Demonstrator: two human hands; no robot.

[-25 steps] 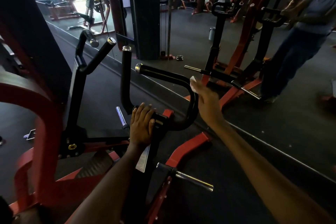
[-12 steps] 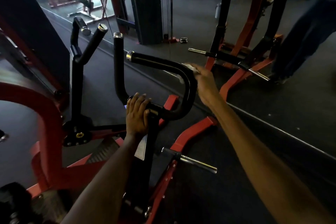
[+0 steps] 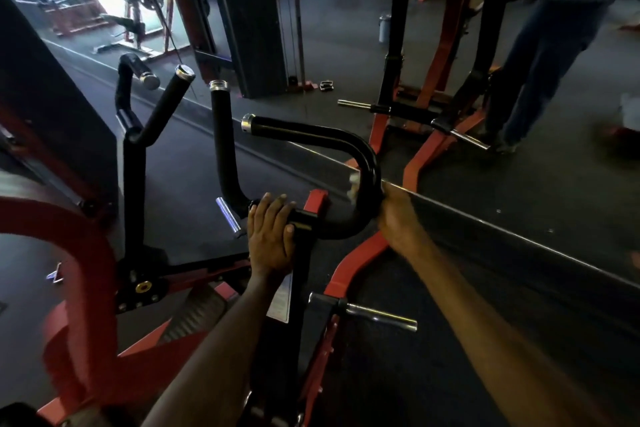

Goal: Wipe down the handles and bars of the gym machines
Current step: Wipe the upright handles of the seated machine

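A black curved handlebar [image 3: 311, 132] with chrome end caps rises from a red and black gym machine in front of me. My left hand [image 3: 270, 236] grips the bar's lower crosspiece beside the upright post. My right hand [image 3: 398, 215] wraps the outer bend of the bar with a small white cloth [image 3: 354, 185] pressed against it; only a bit of the cloth shows past the bar. A second black upright handle [image 3: 220, 135] stands to the left.
Another forked black handle pair [image 3: 145, 104] stands further left on the same red frame [image 3: 79, 253]. A chrome weight peg [image 3: 381, 315] sticks out below. A wall mirror [image 3: 450, 80] ahead reflects the machine and a person in blue.
My right hand with the cloth has slid down the curved bar from its upper bend to the lower outer bend. My left hand has stayed on the crosspiece. The view tilted downward.
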